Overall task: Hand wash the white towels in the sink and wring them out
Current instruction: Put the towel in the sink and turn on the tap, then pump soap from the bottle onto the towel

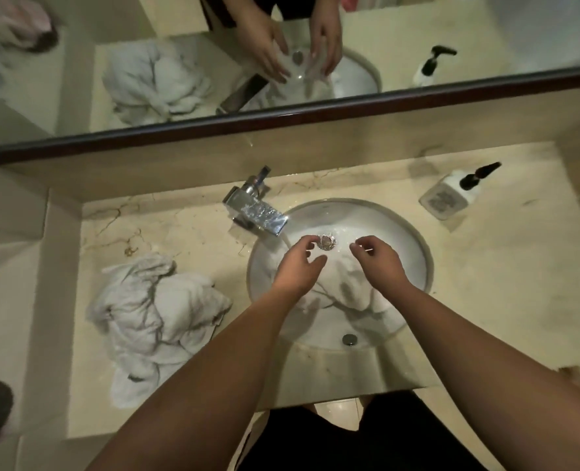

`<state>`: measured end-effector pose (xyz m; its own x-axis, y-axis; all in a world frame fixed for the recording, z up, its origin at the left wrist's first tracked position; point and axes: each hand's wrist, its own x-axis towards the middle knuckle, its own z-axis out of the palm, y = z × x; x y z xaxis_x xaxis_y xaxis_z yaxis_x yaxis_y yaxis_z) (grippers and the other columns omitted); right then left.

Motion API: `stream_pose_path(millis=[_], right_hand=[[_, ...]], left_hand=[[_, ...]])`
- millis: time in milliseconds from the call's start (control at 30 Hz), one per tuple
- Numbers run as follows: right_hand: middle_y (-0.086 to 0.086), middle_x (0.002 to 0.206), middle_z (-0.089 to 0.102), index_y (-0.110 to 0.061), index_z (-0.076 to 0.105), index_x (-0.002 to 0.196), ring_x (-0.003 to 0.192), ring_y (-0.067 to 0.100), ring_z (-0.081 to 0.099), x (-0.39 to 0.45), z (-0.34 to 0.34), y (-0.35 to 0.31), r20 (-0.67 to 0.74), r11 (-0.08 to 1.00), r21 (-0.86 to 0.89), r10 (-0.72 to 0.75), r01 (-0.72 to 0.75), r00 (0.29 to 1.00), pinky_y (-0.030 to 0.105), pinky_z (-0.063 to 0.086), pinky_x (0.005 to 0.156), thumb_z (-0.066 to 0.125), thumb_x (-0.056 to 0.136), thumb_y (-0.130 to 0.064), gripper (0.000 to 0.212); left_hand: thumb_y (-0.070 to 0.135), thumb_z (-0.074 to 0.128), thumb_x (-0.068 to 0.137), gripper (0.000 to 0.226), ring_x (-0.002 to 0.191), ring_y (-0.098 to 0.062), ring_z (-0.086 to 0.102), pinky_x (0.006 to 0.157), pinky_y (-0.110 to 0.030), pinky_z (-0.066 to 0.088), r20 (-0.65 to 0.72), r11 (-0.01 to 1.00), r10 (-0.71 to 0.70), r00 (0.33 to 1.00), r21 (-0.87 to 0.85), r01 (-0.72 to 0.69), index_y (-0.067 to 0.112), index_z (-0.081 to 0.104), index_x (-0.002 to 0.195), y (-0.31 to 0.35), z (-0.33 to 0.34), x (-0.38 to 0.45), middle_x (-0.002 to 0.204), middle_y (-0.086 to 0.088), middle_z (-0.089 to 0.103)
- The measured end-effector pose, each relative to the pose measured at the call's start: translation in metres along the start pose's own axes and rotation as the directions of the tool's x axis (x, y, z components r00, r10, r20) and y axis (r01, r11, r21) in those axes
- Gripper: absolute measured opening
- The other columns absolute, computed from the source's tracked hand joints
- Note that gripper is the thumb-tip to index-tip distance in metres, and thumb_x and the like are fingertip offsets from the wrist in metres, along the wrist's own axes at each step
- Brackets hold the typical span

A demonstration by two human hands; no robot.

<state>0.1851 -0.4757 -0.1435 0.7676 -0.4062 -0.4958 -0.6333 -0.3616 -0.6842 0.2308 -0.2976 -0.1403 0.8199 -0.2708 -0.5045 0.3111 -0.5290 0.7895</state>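
The washing step is on: one white towel [346, 287] lies in the sink [414, 232], both hands, left hand [297, 266] and right hand [378, 263], hover loosely open above it, and next they should grab and scrub it.

Head cam looks steeply down, close over sink [414, 232].
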Motion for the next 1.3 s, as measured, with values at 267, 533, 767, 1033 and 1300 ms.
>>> stream_pose_path(millis=[267, 533, 767, 1033, 1300], right_hand=[[0.003, 0.116, 0.065, -0.014, 0.064, 0.12, 0.109, 0.019, 0.06, 0.011, -0.069, 0.027, -0.195, 0.993, 0.121, 0.038, -0.014, 0.98, 0.029, 0.042, 0.086, 0.064, 0.095, -0.035, 0.033], [0.002, 0.113, 0.057, -0.01, 0.056, 0.124, 0.111, 0.024, 0.056, 0.051, -0.151, 0.058, -0.3, 0.992, 0.127, 0.036, 0.002, 0.953, 0.033, 0.044, 0.085, 0.073, 0.088, -0.035, 0.047], [0.01, 0.129, 0.058, -0.01, 0.049, 0.134, 0.121, 0.03, 0.053, 0.103, -0.185, 0.08, -0.246, 0.999, 0.033, 0.025, -0.017, 0.969, 0.045, 0.048, 0.096, 0.082, 0.077, -0.033, 0.069], [0.001, 0.123, 0.059, -0.027, 0.05, 0.128, 0.107, 0.025, 0.059, 0.126, -0.198, 0.09, -0.139, 0.992, 0.047, -0.107, 0.114, 0.985, 0.049, 0.053, 0.085, 0.073, 0.081, -0.041, 0.054], [-0.009, 0.1, 0.063, -0.029, 0.054, 0.108, 0.087, 0.011, 0.06, 0.113, -0.209, 0.093, -0.014, 0.978, 0.146, -0.147, 0.147, 0.989, 0.025, 0.048, 0.069, 0.073, 0.084, -0.027, 0.031]], left_hand=[[0.023, 0.07, 0.09, 0.044, 0.108, -0.017, 0.059, 0.096, -0.034, 0.05, 0.074, 0.991, 0.114, 0.991, 0.062, -0.118, 0.024, 0.057, 0.132, 0.068, 0.045, 0.02, 0.12, 0.001, 0.06], [0.018, 0.072, 0.09, 0.049, 0.109, -0.016, 0.055, 0.09, -0.03, 0.048, 0.096, 0.991, 0.106, 0.99, 0.071, -0.113, 0.02, 0.055, 0.136, 0.126, 0.117, 0.059, 0.123, -0.001, 0.057], [0.015, 0.071, 0.089, 0.053, 0.108, -0.018, 0.054, 0.074, -0.018, 0.041, 0.08, 0.98, 0.09, 0.993, 0.168, -0.102, 0.023, 0.052, 0.139, 0.157, 0.17, 0.107, 0.124, -0.001, 0.055], [0.012, 0.068, 0.09, 0.056, 0.105, -0.019, 0.056, 0.087, -0.026, 0.044, 0.133, 0.946, 0.138, 0.981, 0.276, -0.171, 0.026, 0.051, 0.142, 0.168, 0.196, 0.132, 0.121, -0.003, 0.058], [0.016, 0.07, 0.09, 0.048, 0.108, -0.02, 0.06, 0.083, -0.025, 0.043, 0.103, 0.942, 0.115, 0.988, 0.304, -0.141, 0.026, 0.056, 0.135, 0.156, 0.19, 0.107, 0.125, -0.001, 0.06]])
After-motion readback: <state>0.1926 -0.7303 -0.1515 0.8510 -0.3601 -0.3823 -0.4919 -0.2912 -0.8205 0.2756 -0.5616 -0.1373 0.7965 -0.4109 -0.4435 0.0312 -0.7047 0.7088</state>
